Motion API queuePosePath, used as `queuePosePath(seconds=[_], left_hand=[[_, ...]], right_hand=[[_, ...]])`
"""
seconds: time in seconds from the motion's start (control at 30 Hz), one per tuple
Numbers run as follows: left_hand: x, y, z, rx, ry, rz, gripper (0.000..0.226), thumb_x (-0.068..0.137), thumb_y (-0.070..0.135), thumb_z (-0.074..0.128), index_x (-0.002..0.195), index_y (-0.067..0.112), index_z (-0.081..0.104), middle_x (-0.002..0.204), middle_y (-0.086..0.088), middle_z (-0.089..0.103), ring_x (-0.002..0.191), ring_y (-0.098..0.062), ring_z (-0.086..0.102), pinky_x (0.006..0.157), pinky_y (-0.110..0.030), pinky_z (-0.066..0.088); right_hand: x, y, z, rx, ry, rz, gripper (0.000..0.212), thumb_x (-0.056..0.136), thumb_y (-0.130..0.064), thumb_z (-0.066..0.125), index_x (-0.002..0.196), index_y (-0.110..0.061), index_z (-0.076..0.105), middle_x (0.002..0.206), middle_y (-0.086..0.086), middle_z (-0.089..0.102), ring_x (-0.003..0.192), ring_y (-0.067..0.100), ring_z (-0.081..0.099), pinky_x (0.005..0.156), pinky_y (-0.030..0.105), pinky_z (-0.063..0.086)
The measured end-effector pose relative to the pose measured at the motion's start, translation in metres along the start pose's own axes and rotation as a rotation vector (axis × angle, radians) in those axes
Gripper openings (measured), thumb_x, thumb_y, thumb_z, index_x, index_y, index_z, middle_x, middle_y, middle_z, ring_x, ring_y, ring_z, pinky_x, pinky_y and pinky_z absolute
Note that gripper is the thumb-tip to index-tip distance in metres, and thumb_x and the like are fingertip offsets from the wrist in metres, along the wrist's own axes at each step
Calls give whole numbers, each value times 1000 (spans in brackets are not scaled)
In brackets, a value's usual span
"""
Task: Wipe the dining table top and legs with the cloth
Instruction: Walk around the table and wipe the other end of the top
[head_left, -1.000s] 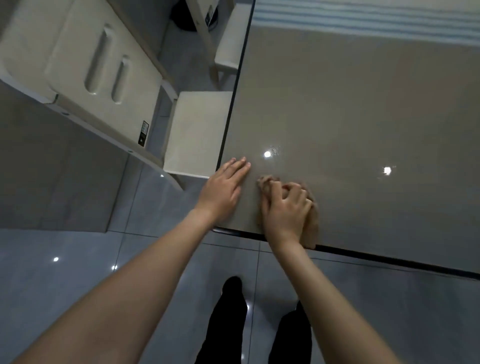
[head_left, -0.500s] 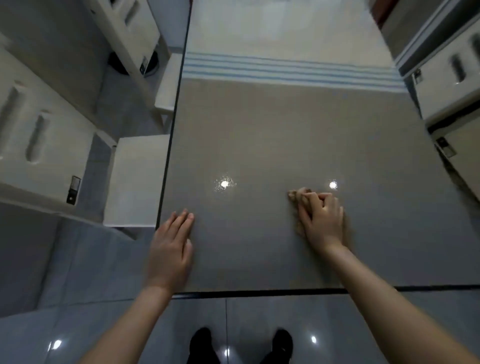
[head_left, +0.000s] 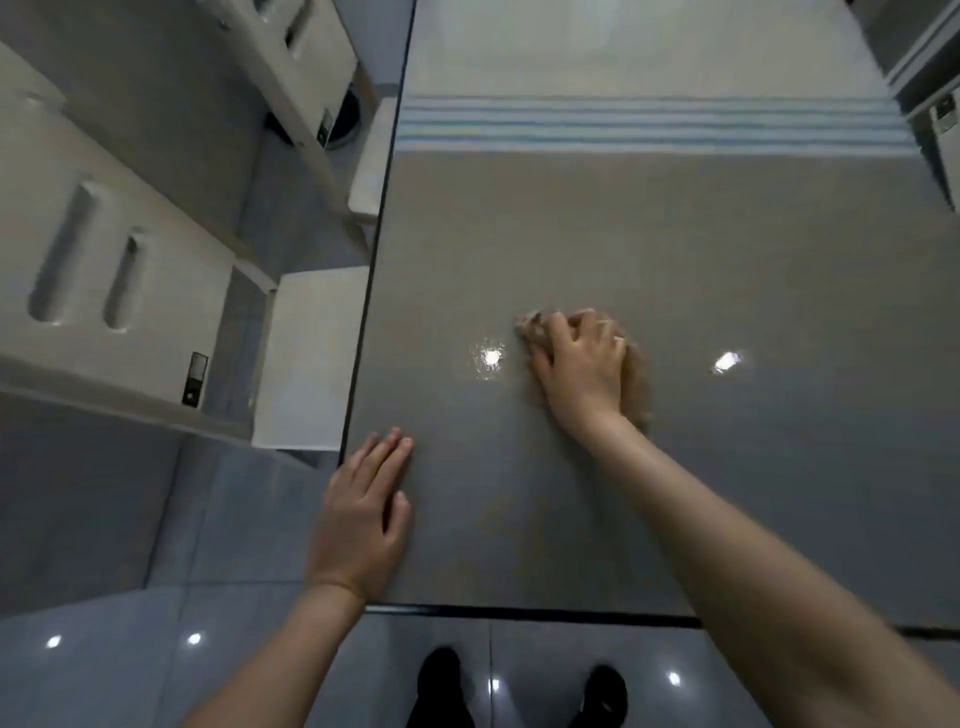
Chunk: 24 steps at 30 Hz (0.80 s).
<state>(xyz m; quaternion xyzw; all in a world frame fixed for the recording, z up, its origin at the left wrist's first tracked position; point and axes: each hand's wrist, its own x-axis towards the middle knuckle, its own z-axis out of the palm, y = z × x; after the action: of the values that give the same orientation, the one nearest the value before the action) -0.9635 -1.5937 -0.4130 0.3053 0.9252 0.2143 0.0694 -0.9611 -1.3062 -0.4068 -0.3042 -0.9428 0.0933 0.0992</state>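
Clamping a bunched tan cloth (head_left: 636, 376) under curled fingers (head_left: 558, 325) of the right hand (head_left: 576, 369), pressed to the table (head_left: 675, 234) mid-top, between two glare spots (head_left: 727, 362). Resting the left hand (head_left: 363, 514) flat by the near left corner, fingers straight and together. Glossy grey top, black-edged, blue-striped band (head_left: 649, 122) across the far part. Two pale chairs (head_left: 306, 358) at left, part of another at right; three small dark labels (head_left: 195, 376), too blurred to read. Shiny grey floor tiles (head_left: 104, 649), two dark shoes (head_left: 439, 670).
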Motion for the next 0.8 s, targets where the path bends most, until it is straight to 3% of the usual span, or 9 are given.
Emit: queuePosePath(seconds=[0.1, 0.23, 0.3, 0.43, 0.53, 0.6, 0.8], left_hand=[[-1, 1, -1, 27, -15, -10, 55, 86, 27, 39, 141, 23, 44, 149, 7, 40, 139, -16, 34, 114, -36, 28], [-4, 1, -1, 17, -35, -30, 55, 87, 27, 38, 142, 23, 42, 150, 5, 39, 140, -17, 33, 113, -42, 31], [-5, 2, -1, 15, -29, -31, 55, 87, 27, 39, 142, 23, 43, 149, 5, 40, 139, -17, 34, 112, -42, 31], [-3, 3, -1, -3, 0, -24, 56, 85, 27, 39, 141, 22, 44, 148, 3, 42, 139, -17, 33, 112, -40, 31], [-4, 3, 0, 2, 12, -15, 56, 85, 27, 39, 141, 22, 44, 148, 3, 42, 140, -15, 30, 113, -35, 25], [-3, 2, 1, 11, 14, -10, 56, 85, 26, 39, 141, 22, 43, 148, 3, 41, 141, -14, 29, 112, -32, 23], [-3, -2, 3, 59, 18, 4, 57, 84, 25, 39, 141, 20, 44, 148, 2, 42, 140, -18, 33, 113, -30, 21]], right_hand=[[-117, -24, -10, 108, -68, -299, 22, 91, -40, 53, 101, -22, 62, 103, 11, 57, 88, 33, 51, 75, 42, 39], [-187, 31, -33, 190, -148, -617, 23, 91, -41, 52, 107, -25, 59, 106, 6, 54, 89, 29, 51, 75, 38, 37], [-163, 68, -37, 139, -90, -500, 27, 90, -42, 50, 107, -24, 60, 104, 8, 54, 88, 32, 54, 77, 39, 37], [-71, 104, -30, -8, 78, 145, 41, 90, -46, 43, 109, -13, 59, 111, 22, 53, 103, 39, 49, 87, 47, 36], [-26, 82, -20, -61, 107, 424, 40, 92, -41, 49, 118, -11, 53, 121, 23, 50, 112, 41, 47, 93, 48, 35], [-24, 54, -12, -52, 81, 436, 40, 91, -42, 50, 118, -13, 53, 121, 22, 50, 112, 40, 47, 92, 48, 35], [-121, -13, -5, -9, 32, 119, 23, 91, -39, 56, 103, -20, 61, 107, 16, 56, 97, 37, 52, 80, 44, 38]])
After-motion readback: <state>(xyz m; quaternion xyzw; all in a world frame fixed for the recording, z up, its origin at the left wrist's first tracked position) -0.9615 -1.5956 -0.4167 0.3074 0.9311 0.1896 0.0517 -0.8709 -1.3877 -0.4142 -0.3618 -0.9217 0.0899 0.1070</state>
